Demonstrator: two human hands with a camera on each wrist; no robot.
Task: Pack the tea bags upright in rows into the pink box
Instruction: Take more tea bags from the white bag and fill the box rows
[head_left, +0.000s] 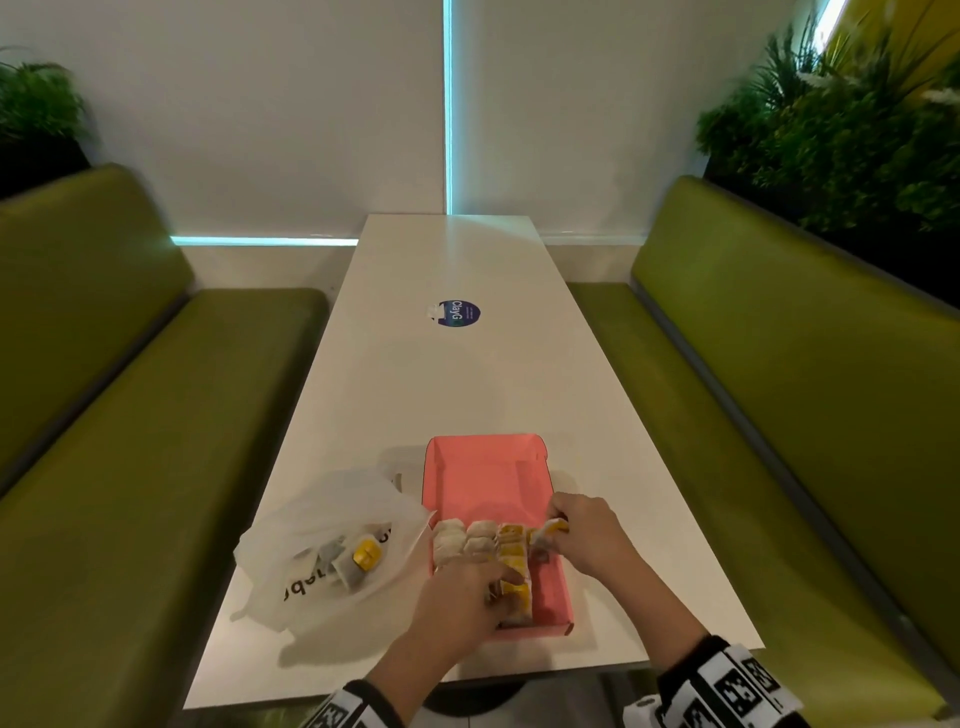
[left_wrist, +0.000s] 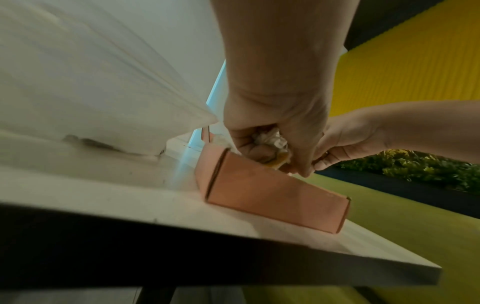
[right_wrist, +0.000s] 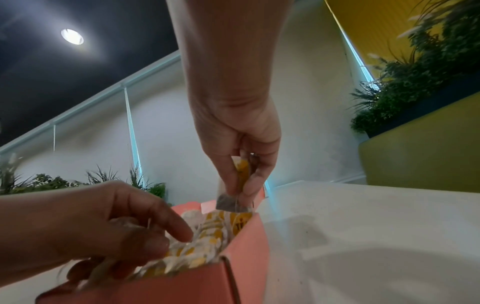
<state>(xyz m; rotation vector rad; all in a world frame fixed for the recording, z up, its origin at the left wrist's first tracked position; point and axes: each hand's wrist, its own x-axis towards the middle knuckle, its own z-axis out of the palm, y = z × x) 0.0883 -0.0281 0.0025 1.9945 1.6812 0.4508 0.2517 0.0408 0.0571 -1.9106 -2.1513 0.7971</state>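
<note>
The pink box (head_left: 483, 478) lies open on the white table (head_left: 457, 374). Rows of upright tea bags (head_left: 485, 543) with yellow tags fill its near half; the far half is bare. My left hand (head_left: 493, 584) reaches into the near end, fingers curled over a bunch of the packed tea bags (right_wrist: 197, 240). My right hand (head_left: 560, 526) pinches a single tea bag (right_wrist: 231, 202) by its yellow tag (right_wrist: 242, 170), which hangs just above the box's right wall. The left wrist view shows the left hand (left_wrist: 270, 148) over the pink box (left_wrist: 272, 195).
A white plastic bag (head_left: 332, 540) left of the box holds a few loose tea bags (head_left: 358, 558). A round sticker (head_left: 457, 313) marks the table's middle. Green benches (head_left: 119, 415) run along both sides, with plants (head_left: 841, 135) behind.
</note>
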